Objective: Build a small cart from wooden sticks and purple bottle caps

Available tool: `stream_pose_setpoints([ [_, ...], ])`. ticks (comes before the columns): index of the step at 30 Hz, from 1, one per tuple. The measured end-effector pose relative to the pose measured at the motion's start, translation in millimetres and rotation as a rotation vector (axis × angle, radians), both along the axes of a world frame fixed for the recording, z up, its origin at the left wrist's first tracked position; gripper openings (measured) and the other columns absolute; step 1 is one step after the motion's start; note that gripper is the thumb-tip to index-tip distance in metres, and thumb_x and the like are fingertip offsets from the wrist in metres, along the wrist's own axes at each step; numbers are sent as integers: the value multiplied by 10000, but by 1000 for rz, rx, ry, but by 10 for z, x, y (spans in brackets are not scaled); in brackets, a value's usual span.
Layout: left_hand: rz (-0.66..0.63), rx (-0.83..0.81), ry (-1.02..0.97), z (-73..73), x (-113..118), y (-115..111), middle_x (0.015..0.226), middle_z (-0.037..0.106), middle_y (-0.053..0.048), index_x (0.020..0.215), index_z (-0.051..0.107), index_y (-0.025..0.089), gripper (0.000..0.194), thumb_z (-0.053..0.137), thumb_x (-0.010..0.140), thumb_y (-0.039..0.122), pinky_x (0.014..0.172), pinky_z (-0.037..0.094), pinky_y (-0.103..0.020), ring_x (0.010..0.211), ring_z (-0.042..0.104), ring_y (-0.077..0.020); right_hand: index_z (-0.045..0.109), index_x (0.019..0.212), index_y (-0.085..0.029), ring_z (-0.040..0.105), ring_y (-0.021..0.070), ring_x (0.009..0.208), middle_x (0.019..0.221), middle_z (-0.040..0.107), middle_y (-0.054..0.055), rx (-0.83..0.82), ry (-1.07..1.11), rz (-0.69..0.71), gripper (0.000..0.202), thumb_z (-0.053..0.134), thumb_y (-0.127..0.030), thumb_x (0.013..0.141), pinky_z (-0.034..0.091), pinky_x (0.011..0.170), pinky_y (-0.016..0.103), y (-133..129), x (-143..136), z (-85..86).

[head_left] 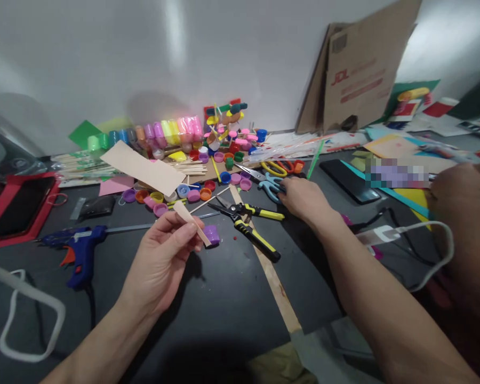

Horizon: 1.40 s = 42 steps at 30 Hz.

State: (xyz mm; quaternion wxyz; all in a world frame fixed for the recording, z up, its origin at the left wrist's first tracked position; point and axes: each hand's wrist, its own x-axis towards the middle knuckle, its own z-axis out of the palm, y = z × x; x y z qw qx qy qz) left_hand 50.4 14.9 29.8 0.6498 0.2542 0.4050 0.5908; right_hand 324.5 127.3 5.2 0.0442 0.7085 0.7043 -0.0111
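Note:
My left hand (164, 253) pinches a narrow pale paper strip (192, 221) between thumb and fingers, above the dark table. Just behind the strip lies a purple cap (212, 234). My right hand (307, 201) reaches to the blue-handled scissors (271, 185), its fingers closed at the handle loops; the fingertips are partly hidden. The scissors' blades point left. Wire strippers (256, 234) with yellow-and-black handles lie between my hands, jaws apart, across a flat wooden strip (278, 288). Beyond my left hand, a wider pale paper piece (144, 168) rests on craft supplies.
A blue glue gun (82, 248) with its cord lies at left, near a phone on a red folder (44, 192). Colourful caps (194, 196) and clay tubs (156, 133) line the back. Another phone (349, 181), a white cable (448, 234) and another person's arm (460, 240) are at right.

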Motion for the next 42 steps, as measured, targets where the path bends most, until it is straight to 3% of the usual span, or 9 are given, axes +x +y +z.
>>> stream_pose_setpoints([
  [8, 19, -8, -62, 54, -40, -7, 810, 748, -29, 794, 772, 162, 135, 856, 695, 197, 495, 498, -152, 622, 595, -86, 691, 856, -163, 665, 378, 859, 825, 693, 170, -5, 42, 4, 114, 589, -207, 830, 484, 758, 466, -181, 12, 270],
  [11, 33, -12, -76, 92, -54, -6, 821, 755, -36, 807, 771, 150, 128, 844, 707, 184, 486, 498, -145, 610, 595, -81, 650, 915, -208, 639, 283, 773, 847, 697, 111, -16, 200, 52, 139, 555, -303, 878, 497, 699, 400, -430, 60, 428],
  [13, 40, -19, -91, 116, -61, -7, 804, 753, -29, 804, 771, 149, 122, 841, 710, 181, 484, 503, -144, 612, 602, -83, 633, 969, -220, 621, 218, 732, 842, 682, 68, -112, 644, 109, 242, 546, -439, 913, 503, 638, 325, -644, 55, 483],
  [15, 52, -34, -101, 134, -70, -5, 774, 746, -21, 791, 771, 145, 116, 844, 708, 180, 485, 508, -141, 613, 609, -85, 643, 935, -227, 592, 189, 666, 760, 649, 35, -330, 1102, 93, 341, 669, -548, 823, 474, 568, 284, -854, -4, 471],
  [21, 173, -16, -95, 143, -162, 65, 773, 748, -18, 793, 763, 148, 111, 840, 723, 188, 509, 529, -148, 622, 619, -89, 688, 880, -203, 511, 144, 604, 716, 602, 8, -892, 1649, 200, 545, 880, -585, 542, 398, 522, 247, -1107, -394, 168],
  [26, 287, -10, -98, 139, -271, 148, 782, 748, -12, 788, 755, 148, 98, 830, 738, 187, 608, 572, -170, 685, 657, -97, 610, 784, -166, 464, 100, 550, 695, 578, -6, -1114, 1599, 177, 455, 816, -552, 660, 342, 472, 210, -1063, -538, 58],
  [33, 271, -64, -110, 137, -285, 157, 772, 740, 1, 778, 752, 145, 121, 846, 722, 196, 605, 566, -162, 685, 654, -90, 595, 768, -173, 441, 103, 613, 711, 554, 3, -975, 1534, 100, 674, 779, -781, 544, 348, 527, 209, -1165, -448, 9],
  [37, 246, -85, -106, 138, -261, 150, 762, 743, 4, 754, 755, 158, 137, 869, 694, 204, 582, 556, -155, 663, 649, -88, 652, 827, -181, 459, 99, 572, 657, 545, -13, -1204, 1460, 136, 561, 820, -670, 608, 391, 510, 197, -1094, -398, -73],
  [42, 211, -48, -75, 139, -230, 148, 760, 741, 0, 757, 757, 159, 123, 860, 710, 209, 548, 544, -147, 646, 630, -85, 684, 876, -180, 489, 94, 550, 628, 557, -20, -1209, 1438, 125, 490, 849, -575, 638, 434, 524, 187, -1055, -385, -82],
])
